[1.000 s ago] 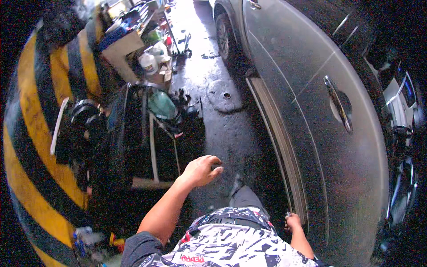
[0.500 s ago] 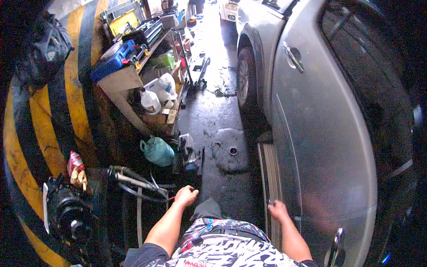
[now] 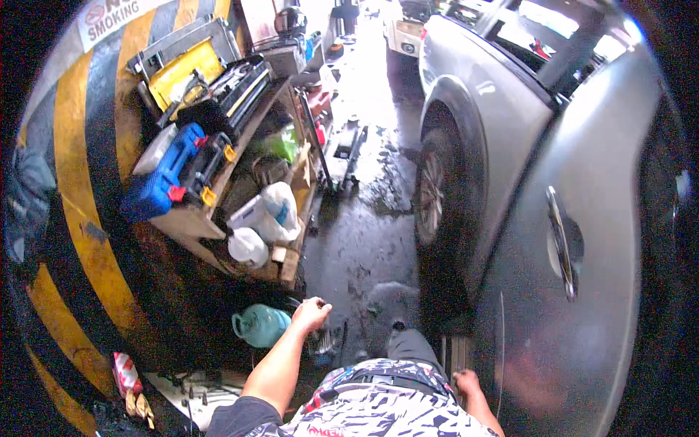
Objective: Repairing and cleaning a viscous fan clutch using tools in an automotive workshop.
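Observation:
My left hand (image 3: 312,315) hangs forward with loosely curled fingers and thumb apart, nothing clearly in it, beside a teal gas cylinder (image 3: 265,325). My right hand (image 3: 464,383) is low beside the grey car's door (image 3: 593,240), fingers closed round something small and dark that I cannot make out. The door's chrome handle (image 3: 564,240) is farther up on the right. At the left stands a wooden shelf unit (image 3: 189,229) bearing a blue case (image 3: 156,178), an open yellow toolbox (image 3: 186,76), a white jug (image 3: 247,247) and bags. My legs show over a dark, wet floor.
A striped wall (image 3: 84,240) with a sign runs along the left. A narrow walkway (image 3: 349,240) lies between shelf and car, with the car's wheel (image 3: 435,186) on its right. A long floor jack (image 3: 346,156) stands beside the shelves, and a white vehicle (image 3: 404,33) is farther ahead.
I have moved forward: the shelves, wheel and cylinder are nearer, and more of the car's front door shows. My right hand sits lower in the picture, still closed.

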`<state>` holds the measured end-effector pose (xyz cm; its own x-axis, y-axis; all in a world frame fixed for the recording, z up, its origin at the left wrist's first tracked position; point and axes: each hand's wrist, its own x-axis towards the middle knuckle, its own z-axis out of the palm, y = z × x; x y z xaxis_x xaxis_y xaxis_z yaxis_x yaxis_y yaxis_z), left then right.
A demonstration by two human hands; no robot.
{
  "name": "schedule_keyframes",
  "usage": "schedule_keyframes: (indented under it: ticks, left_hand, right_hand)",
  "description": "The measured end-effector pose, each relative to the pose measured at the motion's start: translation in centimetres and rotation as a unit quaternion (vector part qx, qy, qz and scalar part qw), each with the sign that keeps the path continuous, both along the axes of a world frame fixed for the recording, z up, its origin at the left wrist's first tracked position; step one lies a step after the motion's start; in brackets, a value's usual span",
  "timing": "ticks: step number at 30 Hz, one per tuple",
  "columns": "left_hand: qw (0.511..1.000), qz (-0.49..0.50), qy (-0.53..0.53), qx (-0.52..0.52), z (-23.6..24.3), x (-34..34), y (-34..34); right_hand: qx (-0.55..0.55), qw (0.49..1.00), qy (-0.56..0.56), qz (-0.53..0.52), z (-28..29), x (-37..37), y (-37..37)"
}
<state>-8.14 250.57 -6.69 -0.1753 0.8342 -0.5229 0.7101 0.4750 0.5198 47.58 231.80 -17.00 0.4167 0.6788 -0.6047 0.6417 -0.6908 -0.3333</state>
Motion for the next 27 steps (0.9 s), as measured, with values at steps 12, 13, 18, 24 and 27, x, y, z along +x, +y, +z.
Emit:
schedule_keyframes:
  ticks: [12,13,18,24,27]
  left_hand:
    - [0.979,0.118,0.065,-0.153,-8.3,-10.5,14.1]
    - [0.964,0.172,0.045,-0.195,-7.8,-10.1,15.2]
    - [0.910,0.370,-0.034,-0.185,-10.2,-10.0,17.1]
    - [0.764,0.516,-0.335,0.194,-1.9,-12.1,39.2]
    - [0.651,0.486,-0.433,0.391,3.8,-17.4,51.5]
  right_hand:
    - [-0.032,0.982,0.024,0.182,3.1,-6.5,47.8]
    - [-0.001,0.978,0.011,0.207,3.7,-6.7,52.3]
    - [0.148,0.957,0.077,0.238,9.4,-13.6,73.7]
    - [0.169,0.935,0.045,0.309,9.4,-23.3,89.1]
    - [0.089,0.939,0.124,0.308,7.9,-27.4,93.6]
